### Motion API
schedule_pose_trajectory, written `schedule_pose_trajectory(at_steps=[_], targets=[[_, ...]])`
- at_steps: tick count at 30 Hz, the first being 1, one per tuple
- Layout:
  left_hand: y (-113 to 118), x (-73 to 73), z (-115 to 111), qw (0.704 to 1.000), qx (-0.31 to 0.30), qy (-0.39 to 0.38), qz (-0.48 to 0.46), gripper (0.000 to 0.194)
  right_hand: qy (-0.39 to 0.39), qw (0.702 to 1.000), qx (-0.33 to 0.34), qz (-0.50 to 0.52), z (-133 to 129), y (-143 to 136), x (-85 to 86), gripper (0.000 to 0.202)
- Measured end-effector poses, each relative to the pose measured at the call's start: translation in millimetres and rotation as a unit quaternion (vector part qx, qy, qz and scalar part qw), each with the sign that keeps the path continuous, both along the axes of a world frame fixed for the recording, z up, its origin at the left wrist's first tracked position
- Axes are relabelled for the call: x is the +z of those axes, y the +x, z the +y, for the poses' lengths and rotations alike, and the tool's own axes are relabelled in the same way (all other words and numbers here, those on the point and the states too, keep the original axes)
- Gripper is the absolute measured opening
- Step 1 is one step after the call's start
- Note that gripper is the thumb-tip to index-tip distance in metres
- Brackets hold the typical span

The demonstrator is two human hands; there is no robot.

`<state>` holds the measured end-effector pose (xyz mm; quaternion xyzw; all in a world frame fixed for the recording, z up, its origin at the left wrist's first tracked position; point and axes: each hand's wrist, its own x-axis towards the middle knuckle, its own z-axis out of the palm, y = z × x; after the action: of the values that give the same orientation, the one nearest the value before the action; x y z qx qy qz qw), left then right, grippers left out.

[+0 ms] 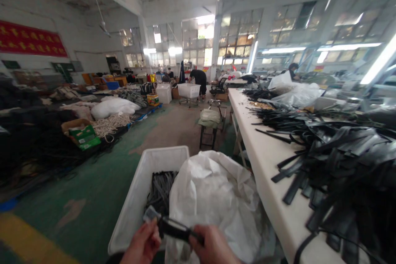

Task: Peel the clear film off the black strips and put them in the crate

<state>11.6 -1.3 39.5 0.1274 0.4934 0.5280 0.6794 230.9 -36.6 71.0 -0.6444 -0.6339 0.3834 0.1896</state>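
Note:
Low in the head view, a black strap [175,229] stretches between my two hands, in front of a white sack. My right hand [213,244] is closed round its right end. The fingers of my left hand [142,242] pinch at its left end, where a small pale, see-through piece [151,213] sticks up; its kind I cannot make out. Just beyond my left hand, a white plastic bin [131,202] holds a pile of dark straps [162,187]. The large white sack [213,189] bulges beside the bin, its inside hidden from me.
Along the right runs a long white table [262,165] heaped with black strips [340,165] and clear plastic bags [297,95]. Ahead stands a stool [208,126] with a folded cloth. Farther off, a person [199,79] bends over a white cart [188,90]. Piled goods line the left.

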Motion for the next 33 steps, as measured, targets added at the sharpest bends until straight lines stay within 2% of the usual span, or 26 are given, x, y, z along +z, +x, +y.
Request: schedule_pose_trajectory(at_steps=[2,4,7,9,12,17,22,25,27,30,33], targets=[[-6,5.4,-2,0.999,0.006,0.025,-0.045,0.032,0.019,0.999,-0.009,-0.031,-8,6,12.6,0.022],[-7,6.6,-3,0.998,0.003,0.009,-0.054,0.031,0.032,0.998,0.015,-0.042,-19,12,29.5,0.023],[4,2.1,-8,0.997,-0.010,-0.027,-0.066,0.030,0.036,0.996,0.077,-0.014,-32,14,52.4,0.018],[16,-1.0,-14,0.996,-0.026,-0.038,-0.080,0.030,0.033,0.994,0.105,-0.009,-34,10,59.3,0.015],[30,-3.2,-27,0.993,-0.051,-0.058,-0.091,0.030,0.024,0.992,0.115,-0.045,-29,0,54.1,0.014],[39,-3.4,-48,0.986,-0.098,-0.073,-0.110,0.029,0.026,0.990,0.121,-0.070,-15,-11,30.6,0.022],[42,4.2,-50,0.986,-0.123,-0.057,-0.092,0.032,0.020,0.992,0.116,-0.032,-12,-17,22.1,0.028],[37,6.5,-38,0.985,-0.159,-0.029,-0.054,0.033,-0.029,0.994,0.088,0.049,-11,-14,20.2,0.036],[28,3.7,-22,0.980,-0.200,-0.011,-0.014,0.035,-0.052,0.993,0.038,0.100,-8,-5,16.0,0.039],[10,-0.9,20,0.956,-0.279,0.001,0.085,0.033,-0.032,0.989,-0.069,0.125,0,22,2.8,0.037],[-2,7.0,75,0.915,-0.323,0.044,0.237,0.030,0.000,0.984,-0.145,0.108,11,50,-15.5,0.039]])
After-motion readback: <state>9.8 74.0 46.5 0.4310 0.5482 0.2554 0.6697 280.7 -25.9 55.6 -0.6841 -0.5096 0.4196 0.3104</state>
